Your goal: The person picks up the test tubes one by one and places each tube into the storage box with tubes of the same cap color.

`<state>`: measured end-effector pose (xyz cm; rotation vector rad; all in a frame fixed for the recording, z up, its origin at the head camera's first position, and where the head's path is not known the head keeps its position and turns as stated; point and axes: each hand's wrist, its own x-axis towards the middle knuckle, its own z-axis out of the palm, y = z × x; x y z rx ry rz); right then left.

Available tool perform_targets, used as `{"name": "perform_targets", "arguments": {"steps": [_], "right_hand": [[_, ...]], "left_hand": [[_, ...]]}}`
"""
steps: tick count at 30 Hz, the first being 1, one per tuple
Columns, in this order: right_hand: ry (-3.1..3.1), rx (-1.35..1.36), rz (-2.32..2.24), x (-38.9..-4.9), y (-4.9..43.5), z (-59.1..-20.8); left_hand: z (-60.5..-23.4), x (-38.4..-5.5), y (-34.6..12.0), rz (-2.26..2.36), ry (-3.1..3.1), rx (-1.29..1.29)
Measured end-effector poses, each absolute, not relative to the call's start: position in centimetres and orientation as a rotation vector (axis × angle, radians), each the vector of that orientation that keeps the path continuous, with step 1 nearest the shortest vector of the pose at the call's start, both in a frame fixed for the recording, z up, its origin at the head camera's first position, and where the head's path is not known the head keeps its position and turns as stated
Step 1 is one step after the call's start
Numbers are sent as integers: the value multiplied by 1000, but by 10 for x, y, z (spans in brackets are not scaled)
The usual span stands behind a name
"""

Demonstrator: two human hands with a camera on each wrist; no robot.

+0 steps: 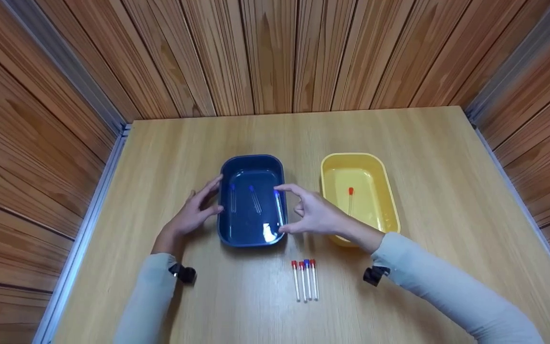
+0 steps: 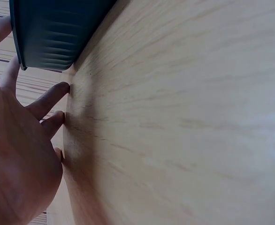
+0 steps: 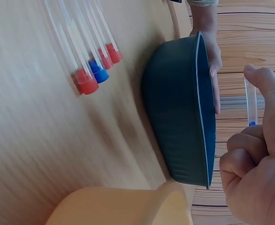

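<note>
My right hand (image 1: 314, 210) pinches a blue-capped test tube (image 1: 279, 209) by its two ends, thumb at the bottom and index finger at the cap, above the right side of the dark blue tray (image 1: 244, 229). The tube's clear body (image 3: 251, 103) also shows in the right wrist view. My left hand (image 1: 194, 212) rests against the tray's left rim with its fingers extended. Inside the tray lie two more blue-capped tubes, one on the left (image 1: 233, 198) and one in the middle (image 1: 255, 199).
Right of the blue tray stands a yellow tray (image 1: 373, 210) holding a red-capped tube (image 1: 351, 192). In front of the trays, several tubes lie side by side on the wooden table (image 1: 237, 301): red-capped ones (image 1: 295, 281) and a blue-capped one (image 1: 308, 279). Wood-panelled walls enclose the table.
</note>
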<state>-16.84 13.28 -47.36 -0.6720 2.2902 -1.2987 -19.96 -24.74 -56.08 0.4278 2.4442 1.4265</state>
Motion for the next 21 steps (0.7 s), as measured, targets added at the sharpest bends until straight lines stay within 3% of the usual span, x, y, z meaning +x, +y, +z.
{"name": "perform_targets", "arguments": {"steps": [21], "right_hand": [[2215,-595,-1326,-201,105,-471]], "left_hand": [[-562,-199,-248,1417,2460,423]]}}
